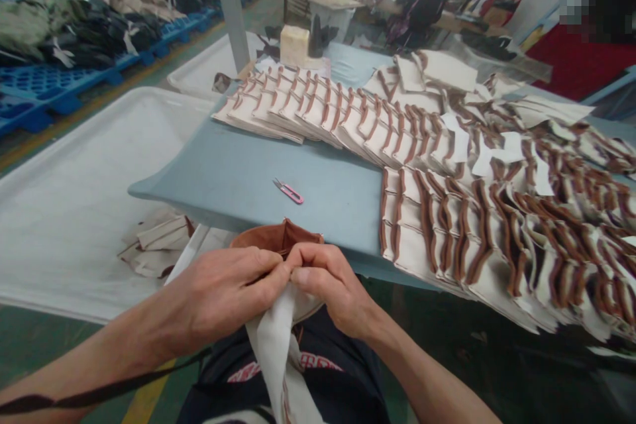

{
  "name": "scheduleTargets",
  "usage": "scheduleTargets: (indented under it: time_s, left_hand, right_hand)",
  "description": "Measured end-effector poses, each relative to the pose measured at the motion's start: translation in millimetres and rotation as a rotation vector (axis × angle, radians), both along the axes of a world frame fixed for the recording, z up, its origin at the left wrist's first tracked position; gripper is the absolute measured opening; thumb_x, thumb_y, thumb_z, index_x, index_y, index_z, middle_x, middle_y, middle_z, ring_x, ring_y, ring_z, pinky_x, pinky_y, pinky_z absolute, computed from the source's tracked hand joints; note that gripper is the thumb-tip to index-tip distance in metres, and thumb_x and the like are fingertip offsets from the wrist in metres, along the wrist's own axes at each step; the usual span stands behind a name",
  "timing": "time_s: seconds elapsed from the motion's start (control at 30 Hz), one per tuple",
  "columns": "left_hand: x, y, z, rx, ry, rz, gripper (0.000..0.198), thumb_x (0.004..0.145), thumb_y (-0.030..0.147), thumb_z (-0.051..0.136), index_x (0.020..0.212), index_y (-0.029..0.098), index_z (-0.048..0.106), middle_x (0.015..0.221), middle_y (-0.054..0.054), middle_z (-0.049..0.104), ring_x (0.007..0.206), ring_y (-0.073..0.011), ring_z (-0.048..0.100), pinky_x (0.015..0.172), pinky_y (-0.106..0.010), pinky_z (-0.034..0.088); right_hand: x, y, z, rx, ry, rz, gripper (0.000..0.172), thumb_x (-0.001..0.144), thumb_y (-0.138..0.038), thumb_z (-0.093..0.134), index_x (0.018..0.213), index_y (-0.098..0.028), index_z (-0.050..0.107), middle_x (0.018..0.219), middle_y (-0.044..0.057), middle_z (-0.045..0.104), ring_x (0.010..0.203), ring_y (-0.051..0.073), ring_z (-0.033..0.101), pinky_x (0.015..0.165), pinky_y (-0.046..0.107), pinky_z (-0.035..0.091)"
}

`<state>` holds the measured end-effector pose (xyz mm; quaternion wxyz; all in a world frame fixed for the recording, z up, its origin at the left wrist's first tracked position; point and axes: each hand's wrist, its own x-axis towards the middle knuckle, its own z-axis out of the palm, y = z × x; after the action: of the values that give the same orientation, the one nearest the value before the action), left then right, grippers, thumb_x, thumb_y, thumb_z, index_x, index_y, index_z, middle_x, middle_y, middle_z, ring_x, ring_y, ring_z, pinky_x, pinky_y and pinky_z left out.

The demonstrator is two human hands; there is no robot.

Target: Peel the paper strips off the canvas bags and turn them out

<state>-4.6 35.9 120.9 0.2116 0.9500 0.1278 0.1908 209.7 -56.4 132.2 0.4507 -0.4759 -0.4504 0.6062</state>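
Observation:
Both hands meet over my lap and pinch one fabric piece [278, 238], cream cloth with a brown lined opening at its top. My left hand [223, 295] is closed on its left side, fingers curled. My right hand [330, 281] is closed on its right side, thumb touching the left thumb. A cream strip of the piece [275, 351] hangs down between my wrists. Small pink thread snips [289, 191] lie on the blue-grey table [238, 179] just beyond my hands.
Rows of overlapped cream pieces with brown trim [497, 225] cover the table's right and far side. A large white tray [74, 199] at left holds a small pile of pieces [156, 242]. Blue pallets with bundled cloth [74, 33] stand far left.

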Motion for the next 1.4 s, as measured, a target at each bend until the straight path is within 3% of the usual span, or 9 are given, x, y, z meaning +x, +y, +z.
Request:
scheduleTargets:
  time_s: [0.13, 0.27, 0.47, 0.6, 0.7, 0.87, 1.03, 1.2, 1.4]
  left_hand:
    - [12, -6, 11.7, 0.124, -0.186, -0.066, 0.031, 0.104, 0.002, 0.051, 0.122, 0.022, 0.067, 0.091, -0.003, 0.080, 0.079, -0.0167, 0.075, 0.072, -0.025, 0.055]
    - [12, -10, 32.3, -0.089, -0.199, 0.072, 0.033, 0.098, 0.005, 0.058, 0.122, 0.025, 0.064, 0.100, 0.001, 0.083, 0.083, -0.0140, 0.079, 0.077, -0.021, 0.056]
    - [6, 7, 51.3, -0.279, -0.012, -0.057, 0.021, 0.111, 0.017, 0.052, 0.100, 0.025, 0.069, 0.082, 0.008, 0.073, 0.067, -0.0095, 0.067, 0.065, -0.019, 0.045]
    - [12, 15, 28.7, -0.185, -0.113, -0.069, 0.031, 0.115, 0.023, 0.049, 0.088, 0.022, 0.063, 0.075, 0.003, 0.068, 0.065, -0.0130, 0.061, 0.064, -0.024, 0.042]
    - [22, 9, -2.4, -0.296, -0.264, -0.007, 0.042, 0.117, 0.041, 0.050, 0.080, 0.023, 0.060, 0.069, 0.003, 0.063, 0.060, -0.0140, 0.054, 0.061, -0.027, 0.041]
    - [37, -8, -27.7, -0.406, -0.299, 0.066, 0.068, 0.119, 0.064, 0.019, 0.071, 0.024, 0.046, 0.065, 0.001, 0.056, 0.060, -0.0165, 0.052, 0.061, -0.031, 0.044]
    - [31, 1, 3.7, -0.472, -0.282, -0.014, 0.075, 0.116, 0.071, 0.016, 0.083, 0.021, 0.060, 0.074, -0.002, 0.065, 0.067, -0.0179, 0.060, 0.067, -0.030, 0.049]
    - [22, 11, 48.1, -0.299, -0.058, -0.129, 0.057, 0.121, 0.055, 0.034, 0.084, 0.021, 0.061, 0.076, 0.001, 0.066, 0.069, -0.0157, 0.059, 0.067, -0.028, 0.042]
    - [28, 1, 62.2, -0.275, 0.089, -0.065, 0.045, 0.116, 0.037, 0.052, 0.073, 0.022, 0.051, 0.065, 0.006, 0.056, 0.058, -0.0136, 0.050, 0.058, -0.030, 0.032]
  right_hand:
    - [5, 4, 9.0, 0.004, -0.094, 0.023, 0.016, 0.082, -0.034, 0.059, 0.072, -0.021, 0.056, 0.062, -0.005, 0.048, 0.058, 0.011, 0.039, 0.052, 0.023, 0.031]
    - [11, 1, 22.4, 0.136, -0.293, 0.016, 0.009, 0.080, -0.026, 0.056, 0.073, -0.021, 0.058, 0.063, -0.005, 0.051, 0.057, 0.012, 0.043, 0.052, 0.024, 0.033]
    - [11, -6, 34.7, 0.404, -0.493, -0.047, 0.011, 0.080, -0.017, 0.053, 0.071, -0.020, 0.060, 0.063, -0.006, 0.055, 0.055, 0.009, 0.045, 0.057, 0.023, 0.037]
    - [2, -7, 25.0, 0.445, -0.402, -0.086, 0.010, 0.079, -0.019, 0.052, 0.073, -0.021, 0.059, 0.065, -0.004, 0.060, 0.054, 0.010, 0.047, 0.054, 0.022, 0.037]
    - [-7, -7, 10.4, 0.431, -0.308, -0.144, 0.008, 0.078, -0.021, 0.053, 0.073, -0.022, 0.059, 0.064, -0.004, 0.060, 0.051, 0.010, 0.045, 0.050, 0.022, 0.035]
    - [-15, -9, -1.3, 0.509, -0.225, -0.180, 0.008, 0.080, -0.021, 0.054, 0.074, -0.022, 0.059, 0.065, -0.003, 0.061, 0.052, 0.011, 0.047, 0.051, 0.022, 0.039]
    - [-2, -9, 13.8, 0.617, -0.407, -0.086, 0.011, 0.083, -0.015, 0.055, 0.078, -0.022, 0.062, 0.070, -0.002, 0.068, 0.057, 0.011, 0.054, 0.062, 0.024, 0.047]
    - [9, -10, 23.5, 0.682, -0.562, -0.090, 0.014, 0.093, -0.017, 0.058, 0.080, -0.022, 0.061, 0.070, -0.002, 0.068, 0.062, 0.013, 0.060, 0.064, 0.026, 0.045]
    - [13, -17, 20.6, 0.746, -0.687, -0.084, 0.017, 0.097, -0.019, 0.058, 0.081, -0.024, 0.057, 0.069, -0.002, 0.065, 0.060, 0.014, 0.057, 0.063, 0.028, 0.042]
